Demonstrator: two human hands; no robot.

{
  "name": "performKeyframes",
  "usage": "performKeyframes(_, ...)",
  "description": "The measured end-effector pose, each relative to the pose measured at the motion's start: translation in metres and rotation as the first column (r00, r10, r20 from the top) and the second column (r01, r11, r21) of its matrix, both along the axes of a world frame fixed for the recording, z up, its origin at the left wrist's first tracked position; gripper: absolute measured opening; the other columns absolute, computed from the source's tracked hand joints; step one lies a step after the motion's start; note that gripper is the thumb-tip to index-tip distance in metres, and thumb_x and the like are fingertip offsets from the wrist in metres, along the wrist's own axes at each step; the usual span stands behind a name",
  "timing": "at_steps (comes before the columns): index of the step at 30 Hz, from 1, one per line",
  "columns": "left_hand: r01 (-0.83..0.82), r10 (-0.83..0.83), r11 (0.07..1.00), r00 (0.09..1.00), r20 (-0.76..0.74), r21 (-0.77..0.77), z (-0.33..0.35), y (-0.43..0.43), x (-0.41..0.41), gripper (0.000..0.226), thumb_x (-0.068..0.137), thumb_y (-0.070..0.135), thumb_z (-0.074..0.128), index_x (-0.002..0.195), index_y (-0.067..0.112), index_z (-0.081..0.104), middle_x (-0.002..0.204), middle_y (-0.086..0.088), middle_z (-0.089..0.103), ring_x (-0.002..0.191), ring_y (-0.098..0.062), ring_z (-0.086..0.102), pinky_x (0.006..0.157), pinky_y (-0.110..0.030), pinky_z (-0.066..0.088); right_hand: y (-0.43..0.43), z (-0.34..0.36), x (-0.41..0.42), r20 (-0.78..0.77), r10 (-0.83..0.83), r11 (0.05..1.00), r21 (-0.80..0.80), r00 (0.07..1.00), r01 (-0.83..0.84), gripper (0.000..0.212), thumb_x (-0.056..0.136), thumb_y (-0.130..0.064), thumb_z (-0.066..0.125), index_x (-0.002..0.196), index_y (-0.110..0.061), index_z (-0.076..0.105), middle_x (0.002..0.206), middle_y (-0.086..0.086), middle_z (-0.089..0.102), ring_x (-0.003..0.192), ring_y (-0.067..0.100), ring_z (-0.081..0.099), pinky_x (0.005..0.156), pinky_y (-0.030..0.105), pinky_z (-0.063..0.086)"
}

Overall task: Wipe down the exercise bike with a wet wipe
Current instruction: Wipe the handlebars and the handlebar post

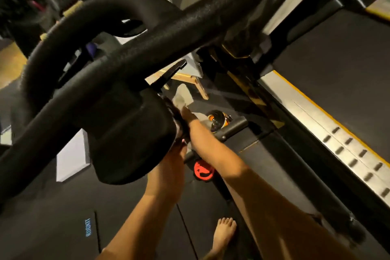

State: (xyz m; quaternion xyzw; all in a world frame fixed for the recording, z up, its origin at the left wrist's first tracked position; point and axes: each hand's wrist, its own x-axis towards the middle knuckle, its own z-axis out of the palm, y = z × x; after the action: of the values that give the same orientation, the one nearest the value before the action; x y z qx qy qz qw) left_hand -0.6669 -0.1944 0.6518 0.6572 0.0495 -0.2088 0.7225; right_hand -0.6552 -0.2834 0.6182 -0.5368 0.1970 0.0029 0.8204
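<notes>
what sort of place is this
Probably a gym, perhaps a home one: padded black exercise-bike handlebars, dark rubber floor mats, and what looks like a treadmill's silver side rail.

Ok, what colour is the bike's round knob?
The round knob is red with black marks, head view.

The exercise bike's housing (126, 133) hides the fingers of the left grip (168, 167) at its 4 o'clock and of the right grip (188, 116) at its 3 o'clock, so neither hold can be told. The wet wipe (182, 95), at 12 o'clock of the right grip, is a pale blur. The handlebars (147, 48) run off the frame at 9 and 12 o'clock. The blue lettering (88, 227) on the floor mat (52, 217) is too blurred to read.
</notes>
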Motion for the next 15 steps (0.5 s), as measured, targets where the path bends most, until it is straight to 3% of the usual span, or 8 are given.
performKeyframes(3, -0.147, 0.145, 0.989, 0.987, -0.068, -0.026, -0.003, -0.003, 0.004, 0.075, 0.082, 0.048, 0.060, 0.138, -0.001, 0.049, 0.125, -0.015, 0.060, 0.118, -0.030, 0.055, 0.089, -0.031, 0.046, 0.001, 0.002, -0.011, 0.013, 0.211, 0.966, -0.153, 0.977, -0.206, 0.030, 0.092, -0.047, 0.035, 0.074, -0.032, 0.052, 0.070, -0.019, 0.062, 0.072, -0.002, 0.055, 0.081, 0.019, 0.043)
performKeyframes(4, -0.187, 0.182, 0.982, 0.978, -0.102, -0.036, -0.005, -0.002, 0.008, 0.066, 0.089, 0.041, 0.052, 0.139, -0.001, 0.047, 0.122, -0.014, 0.059, 0.114, -0.028, 0.054, 0.087, -0.031, 0.046, -0.002, -0.002, -0.003, -0.019, 0.201, 0.974, -0.101, 0.979, -0.202, 0.032, 0.091, -0.050, 0.035, 0.081, -0.029, 0.058, 0.080, -0.014, 0.063, 0.082, 0.000, 0.058, 0.091, 0.026, 0.042)
performKeyframes(6, -0.172, 0.173, 0.985, 0.981, -0.082, 0.018, -0.003, -0.002, 0.012, 0.057, 0.096, 0.039, 0.045, 0.138, 0.001, 0.049, 0.122, -0.013, 0.057, 0.114, -0.025, 0.053, 0.097, -0.034, 0.043, -0.004, -0.008, 0.019, -0.031, 0.203, 0.979, -0.023, 0.979, -0.204, 0.044, 0.094, -0.047, 0.035, 0.117, -0.020, 0.062, 0.119, 0.003, 0.063, 0.115, 0.019, 0.057, 0.106, 0.036, 0.039)
performKeyframes(7, -0.152, 0.156, 0.986, 0.986, -0.056, 0.066, 0.000, -0.004, 0.011, 0.056, 0.093, 0.042, 0.048, 0.134, 0.004, 0.054, 0.121, -0.013, 0.057, 0.114, -0.026, 0.052, 0.101, -0.035, 0.040, -0.008, -0.009, 0.025, -0.048, 0.185, 0.983, 0.009, 0.982, -0.185, 0.045, 0.099, -0.041, 0.035, 0.130, -0.014, 0.054, 0.130, 0.009, 0.057, 0.122, 0.025, 0.052, 0.106, 0.035, 0.039)
performKeyframes(9, -0.120, 0.125, 0.988, 0.991, -0.041, 0.094, 0.000, -0.003, 0.007, 0.054, 0.081, 0.049, 0.054, 0.118, 0.011, 0.059, 0.114, -0.011, 0.057, 0.110, -0.024, 0.049, 0.097, -0.037, 0.035, -0.014, -0.026, 0.038, -0.077, 0.156, 0.985, 0.089, 0.985, -0.149, 0.043, 0.103, -0.039, 0.034, 0.128, -0.009, 0.051, 0.115, 0.011, 0.059, 0.104, 0.025, 0.056, 0.088, 0.029, 0.046)
performKeyframes(10, -0.108, 0.112, 0.989, 0.993, -0.038, 0.102, 0.001, -0.003, 0.006, 0.053, 0.079, 0.051, 0.054, 0.113, 0.012, 0.059, 0.112, -0.011, 0.057, 0.109, -0.024, 0.048, 0.097, -0.038, 0.035, -0.018, -0.032, 0.039, -0.107, 0.159, 0.983, 0.111, 0.982, -0.147, 0.051, 0.101, -0.047, 0.034, 0.130, -0.008, 0.050, 0.114, 0.011, 0.058, 0.103, 0.024, 0.056, 0.089, 0.029, 0.046)
performKeyframes(12, -0.092, 0.095, 0.989, 0.995, -0.017, 0.117, 0.003, 0.000, 0.006, 0.051, 0.079, 0.052, 0.053, 0.109, 0.012, 0.059, 0.109, -0.010, 0.058, 0.109, -0.024, 0.049, 0.101, -0.039, 0.036, -0.020, -0.052, 0.047, -0.194, 0.227, 0.969, 0.146, 0.954, -0.201, 0.079, 0.089, -0.070, 0.031, 0.146, -0.015, 0.037, 0.145, 0.011, 0.042, 0.131, 0.029, 0.041, 0.111, 0.042, 0.031)
performKeyframes(15, -0.073, 0.075, 0.992, 0.997, -0.016, 0.103, -0.005, 0.009, 0.011, 0.049, 0.081, 0.055, 0.051, 0.104, 0.013, 0.061, 0.108, -0.009, 0.061, 0.108, -0.025, 0.051, 0.098, -0.038, 0.036, -0.017, -0.093, 0.041, -0.259, 0.229, 0.971, 0.131, 0.938, -0.201, 0.100, 0.064, -0.096, 0.033, 0.146, -0.039, 0.032, 0.159, 0.002, 0.023, 0.145, 0.023, 0.020, 0.117, 0.049, 0.017)
